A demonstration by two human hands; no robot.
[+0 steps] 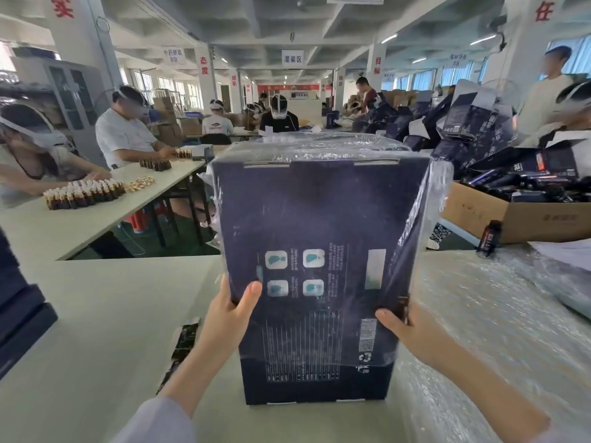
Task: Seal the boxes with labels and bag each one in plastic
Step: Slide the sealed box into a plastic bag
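A large dark navy box (319, 225) stands upright in front of me, its printed face with four pale icons turned toward me. A clear plastic bag (415, 219) covers its top and sides down to a hem near the bottom; the lowest strip of the box (316, 383) is bare. My left hand (232, 311) grips the box's left edge through the plastic, thumb on the front face. My right hand (407, 330) grips the right edge the same way.
Bubble wrap (499, 330) covers the table on the right. A cardboard carton (499, 219) of dark packages and a small bottle (487, 238) sit behind it. Dark boxes (19, 308) are stacked at the left edge. A dark strip (182, 343) lies beside my left arm. People work at tables beyond.
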